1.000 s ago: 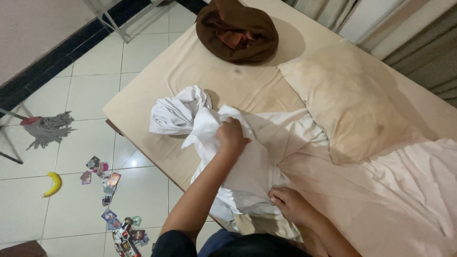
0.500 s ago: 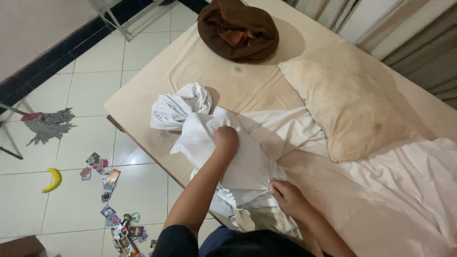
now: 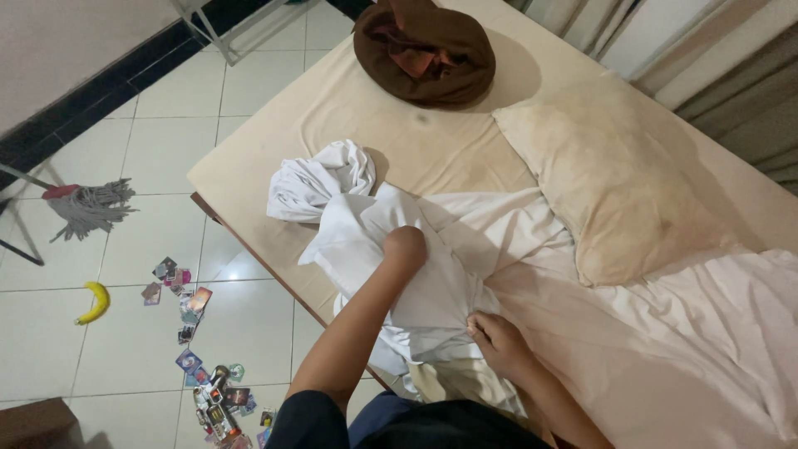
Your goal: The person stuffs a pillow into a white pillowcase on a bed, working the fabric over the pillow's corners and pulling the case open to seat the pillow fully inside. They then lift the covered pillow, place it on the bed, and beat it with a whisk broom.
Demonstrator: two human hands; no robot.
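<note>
White cloth (image 3: 399, 274), rumpled, lying across the near edge of the mattress (image 3: 432, 150) and hanging partly over its side toward the floor; one bunched end rises at the upper left, just beside a bare stretch of the beige cover. Left hand (image 3: 405, 246): closed into a fist on the middle of the cloth, pressing down, the fabric gathered under and around the knuckles. Right hand (image 3: 496, 337): fingers pinched narrowly on a fold at the lower edge of the same cloth, close to the person's body. Both forearms reach out from a dark sleeve at the bottom of the view.

Beyond the cloth: a pale sheet (image 3: 665, 349) spread loosely over the right part of the mattress, touching the cloth along its right side. A cream pillow (image 3: 615, 183), stained and lying flat, sits above the sheet, near the cloth but apart from it. A brown rounded bundle (image 3: 424, 54) rests at the far end of the mattress, well apart from both hands.

Tiled floor (image 3: 166, 141), left of the bed: a mop head (image 3: 91, 206), a yellow banana (image 3: 94, 301), and scattered small cards (image 3: 191, 316) trailing toward the lower edge
</note>
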